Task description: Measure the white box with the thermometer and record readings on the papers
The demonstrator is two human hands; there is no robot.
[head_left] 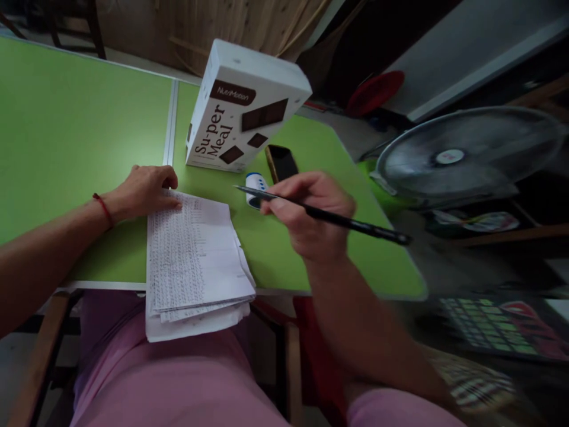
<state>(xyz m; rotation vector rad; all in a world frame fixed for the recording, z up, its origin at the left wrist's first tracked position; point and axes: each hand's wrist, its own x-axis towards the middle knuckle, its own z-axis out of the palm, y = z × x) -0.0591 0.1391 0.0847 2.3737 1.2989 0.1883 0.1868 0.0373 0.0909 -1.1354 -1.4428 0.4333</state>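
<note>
A folded stack of papers [195,249] covered in dense handwriting lies on the green table, its lower end hanging over the front edge. My left hand [144,191] grips its upper left corner, thumb on top of the sheets and fingers curled at the edge. In the air to the right of the papers, my right hand [317,210] pinches a slim black pen [338,219], its silvery tip pointing left. Beneath and behind the pen tip, partly covered, lies a small white and blue device [256,182]. A dark phone [281,162] rests just behind my right hand.
A white "Su-per Meal" box [249,107] stands upright at the back of the green table [80,118]. To the right is a fan [448,155] in a wire cage, with a red round object [376,93] behind. Wooden chair arms [292,370] flank my lap.
</note>
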